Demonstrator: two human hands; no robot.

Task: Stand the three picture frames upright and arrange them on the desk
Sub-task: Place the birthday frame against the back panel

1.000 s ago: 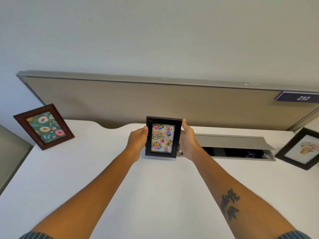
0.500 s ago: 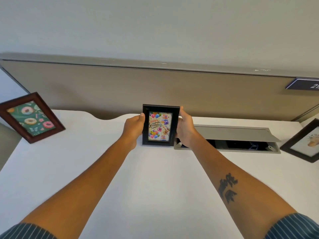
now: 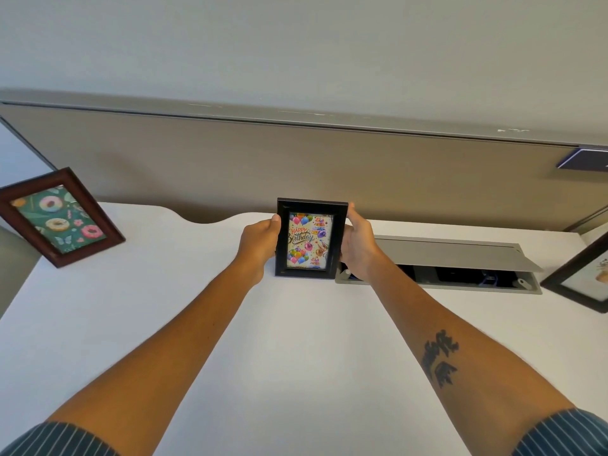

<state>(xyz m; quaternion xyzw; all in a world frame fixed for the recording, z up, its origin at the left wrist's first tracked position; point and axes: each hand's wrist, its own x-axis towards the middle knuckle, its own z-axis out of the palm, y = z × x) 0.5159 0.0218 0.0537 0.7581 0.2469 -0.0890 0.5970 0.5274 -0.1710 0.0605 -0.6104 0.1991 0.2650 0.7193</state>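
Note:
A black birthday frame with balloons stands upright at the back middle of the white desk, its bottom edge on the surface. My left hand grips its left side and my right hand grips its right side. A brown frame with a donut picture stands upright at the far left. A second black frame stands at the right edge, partly cut off by the view.
An open grey cable hatch with its lid raised sits in the desk just right of the birthday frame. A beige partition panel runs along the desk's back edge, with a dark number plate at its upper right.
Both hands have carried the birthday frame a little farther back on the desk, level with the hatch. The view has shifted, so the side frames sit nearer the edges.

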